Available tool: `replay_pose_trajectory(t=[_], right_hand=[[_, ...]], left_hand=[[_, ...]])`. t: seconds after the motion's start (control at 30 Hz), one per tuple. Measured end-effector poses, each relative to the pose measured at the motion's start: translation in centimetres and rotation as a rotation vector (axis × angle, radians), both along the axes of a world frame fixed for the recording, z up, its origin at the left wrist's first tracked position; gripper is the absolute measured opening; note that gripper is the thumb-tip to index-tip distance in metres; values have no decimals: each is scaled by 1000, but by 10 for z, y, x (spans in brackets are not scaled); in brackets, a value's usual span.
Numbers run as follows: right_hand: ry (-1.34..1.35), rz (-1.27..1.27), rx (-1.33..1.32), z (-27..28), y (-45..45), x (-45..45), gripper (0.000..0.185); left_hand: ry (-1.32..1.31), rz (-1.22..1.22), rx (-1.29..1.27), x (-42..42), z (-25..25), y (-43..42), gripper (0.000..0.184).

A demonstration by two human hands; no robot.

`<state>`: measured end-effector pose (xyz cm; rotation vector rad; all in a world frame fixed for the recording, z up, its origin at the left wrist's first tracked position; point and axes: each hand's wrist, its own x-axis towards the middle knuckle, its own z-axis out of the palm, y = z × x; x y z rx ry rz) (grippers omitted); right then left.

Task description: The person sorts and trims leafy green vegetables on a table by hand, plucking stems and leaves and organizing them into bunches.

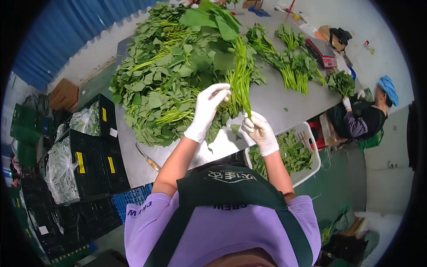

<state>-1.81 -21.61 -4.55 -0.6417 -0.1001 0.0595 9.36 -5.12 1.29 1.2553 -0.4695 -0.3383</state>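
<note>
A bunch of long-stemmed leafy greens is raised over the metal table, leaves pointing away from me and stem ends toward me. My right hand, in a white glove, is closed around the lower stem ends. On the bunch's left edge, my gloved left hand has its fingers curled and fingertips together against the stems; exactly what they pinch is partly hidden. Just beyond and to the left lies a large heap of the same greens. A knife or sickle with a yellowish handle rests near the table's front edge.
Smaller bunches lie on the table at right, near a red scale. A white basket of greens stands below the front edge. Black crates are stacked left. A co-worker in a blue cap holds greens at right.
</note>
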Motion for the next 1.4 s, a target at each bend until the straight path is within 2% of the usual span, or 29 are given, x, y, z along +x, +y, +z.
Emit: replay_pose_trajectory(t=[0.03, 0.07, 0.13, 0.2, 0.3, 0.33, 0.4, 0.47, 0.53, 0.57, 0.67, 0.7, 0.8, 0.83, 0.93, 0.97, 1.0, 1.03, 1.1, 1.13, 1.2, 1.23, 1.27, 1.33, 1.4], right_hand=[[19, -50, -35, 1, 0, -7, 26], [107, -90, -191, 6, -1, -19, 25], [278, -173, -498, 23, -4, -40, 24], [269, -170, -729, 20, -13, -51, 22], [267, -200, -695, 23, -20, -48, 22], [281, -317, -681, 35, -16, -47, 17], [258, -484, -535, 22, -25, -37, 15], [318, -608, -543, 26, -27, -48, 13], [341, -727, -576, 23, -32, -56, 13], [428, -728, -539, 25, -36, -64, 13], [385, -607, -599, 23, -44, -79, 13], [363, -611, -667, 11, -46, -81, 13], [301, -768, -671, -6, -43, -90, 12], [342, -792, -804, 1, -41, -95, 11], [336, -850, -697, 2, -34, -104, 10], [288, -900, -594, 0, -37, -111, 9], [239, -948, -488, -3, -41, -121, 9], [284, -1043, -418, -4, -47, -133, 9], [341, -1197, -197, -23, -76, -153, 13], [372, -1254, -39, -45, -91, -161, 17], [689, -1019, -84, -73, -117, -173, 25], [1140, -787, -666, -131, -149, -185, 35], [870, -927, -1261, -191, -155, -196, 45], [803, -836, -1329, -136, -119, -163, 49], [599, -447, -688, -63, -83, -127, 49]], left_hand=[[12, -37, -63, -1, 2, -13, 26], [29, -55, -76, -6, 6, -24, 27], [36, -94, -31, -16, 13, -35, 24], [-8, -81, 75, -22, 0, -49, 19], [-27, -144, 218, -42, -9, -73, 11], [-6, -183, 263, -50, -12, -83, 12], [-192, -102, 194, -58, -26, -100, 22], [-195, -8, 181, -64, -28, -110, 27], [-218, 12, 282, -65, -35, -114, 30], [-228, 22, 331, -65, -40, -115, 32], [-252, 57, 316, -65, -53, -121, 32], [-94, -6, 216, -68, -43, -120, 31], [38, -100, 133, -66, -43, -117, 27], [29, -94, 112, -66, -43, -116, 25], [7, -78, 40, -67, -47, -117, 20], [-290, 183, 202, -46, -60, -117, 20], [40, 234, -7, -33, -31, -109, 19], [-173, 351, 27, -6, -18, -91, 17], [43, 390, -149, 25, -6, -73, 8], [-16, 315, -100, 29, -6, -65, 5], [-25, 219, -121, 19, -5, -64, 6], [14, 177, -100, 14, -10, -65, 12], [-6, 95, -76, 8, -12, -66, 19], [113, -29, -41, -7, -6, -68, 26], [180, -193, -116, -13, -13, -73, 28]])
